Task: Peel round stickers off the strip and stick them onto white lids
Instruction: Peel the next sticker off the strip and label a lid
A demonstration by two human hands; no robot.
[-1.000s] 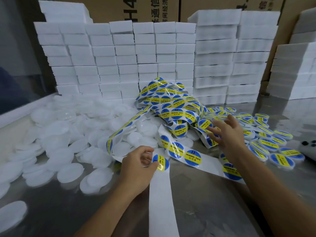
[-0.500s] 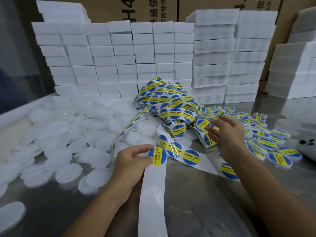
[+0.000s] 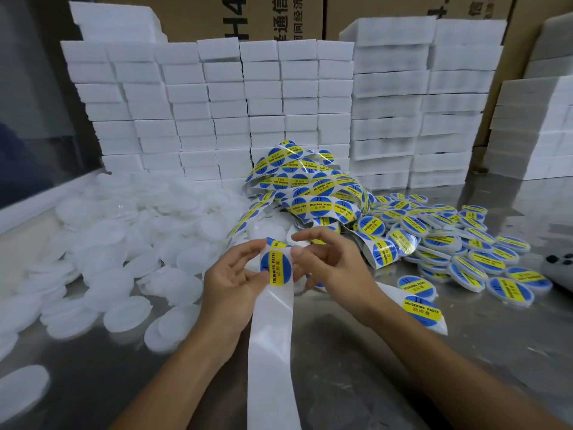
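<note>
At frame center, the left hand (image 3: 231, 282) pinches the strip (image 3: 273, 330) beside a round sticker (image 3: 276, 267). The right hand (image 3: 333, 265) touches the sticker's right edge, fingers loosely curled. White lids (image 3: 130, 249) fill the counter (image 3: 356, 383) at left; stickered lids (image 3: 459, 243) lie right.

Both forearms are bare to the frame's edge, with no sleeves, gloves, rings or watch visible.
</note>
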